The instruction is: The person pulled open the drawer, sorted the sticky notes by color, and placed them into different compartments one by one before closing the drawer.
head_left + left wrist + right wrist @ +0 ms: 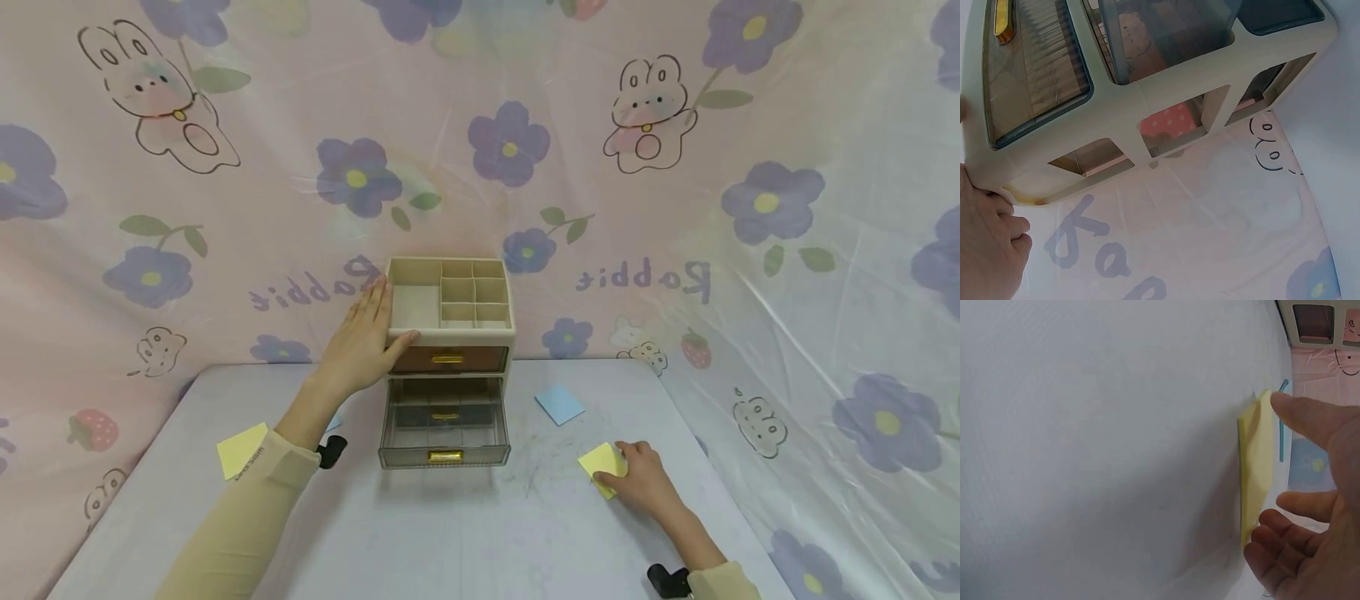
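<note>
A cream desktop organizer (452, 337) stands at the back of the table, its lower clear drawer (444, 442) pulled out. My left hand (360, 342) rests along its upper left side, fingers extended and thumb on the front top edge. The left wrist view shows that hand (991, 240) against the organizer's side wall (1135, 119). At the right, my right hand (643, 482) holds a yellow sticky note pad (600, 463) by its edges. In the right wrist view the thumb is at one corner of the pad (1257, 462), with the fingertips (1257, 556) at the opposite end.
A blue sticky note pad (559, 404) lies right of the organizer. Another yellow pad (242, 450) lies at the left, partly behind the left sleeve, and a bit of blue (334, 422) shows beside the left wrist. A patterned curtain (442, 167) hangs behind the white table (450, 542).
</note>
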Available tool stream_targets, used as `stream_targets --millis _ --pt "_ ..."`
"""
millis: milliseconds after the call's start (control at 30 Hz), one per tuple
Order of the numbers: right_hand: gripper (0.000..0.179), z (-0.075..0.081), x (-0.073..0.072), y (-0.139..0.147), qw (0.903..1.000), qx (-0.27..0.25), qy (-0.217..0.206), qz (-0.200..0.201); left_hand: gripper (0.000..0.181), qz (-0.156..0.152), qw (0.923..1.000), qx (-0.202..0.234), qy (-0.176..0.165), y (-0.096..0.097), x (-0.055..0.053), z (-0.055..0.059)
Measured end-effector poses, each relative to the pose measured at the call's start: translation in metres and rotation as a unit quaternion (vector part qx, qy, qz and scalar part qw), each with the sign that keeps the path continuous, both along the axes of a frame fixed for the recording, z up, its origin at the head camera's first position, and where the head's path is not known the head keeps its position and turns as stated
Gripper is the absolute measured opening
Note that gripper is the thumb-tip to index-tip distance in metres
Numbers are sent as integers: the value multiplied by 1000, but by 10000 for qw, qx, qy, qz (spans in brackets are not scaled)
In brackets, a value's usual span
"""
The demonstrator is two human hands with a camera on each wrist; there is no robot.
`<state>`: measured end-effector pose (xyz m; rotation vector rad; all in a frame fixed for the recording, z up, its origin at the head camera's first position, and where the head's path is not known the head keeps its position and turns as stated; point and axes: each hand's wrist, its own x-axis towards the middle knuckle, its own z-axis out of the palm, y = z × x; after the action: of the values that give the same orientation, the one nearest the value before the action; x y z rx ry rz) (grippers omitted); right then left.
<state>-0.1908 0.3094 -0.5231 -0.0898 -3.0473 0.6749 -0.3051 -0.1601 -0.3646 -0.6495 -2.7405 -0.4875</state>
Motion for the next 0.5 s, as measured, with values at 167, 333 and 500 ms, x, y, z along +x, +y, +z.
stream_targets --millis 167,333,500 --pt "86 0 0 1 9999 14 -153 37 97 4 10000 28 25 0 0 0" --pt "86 0 0 3 9998 -1 -180 25 97 -17 10000 66 -35 0 1 1" --pt "86 0 -1 5 9998 -46 -207 -19 96 -10 10000 67 -60 1 2 3"
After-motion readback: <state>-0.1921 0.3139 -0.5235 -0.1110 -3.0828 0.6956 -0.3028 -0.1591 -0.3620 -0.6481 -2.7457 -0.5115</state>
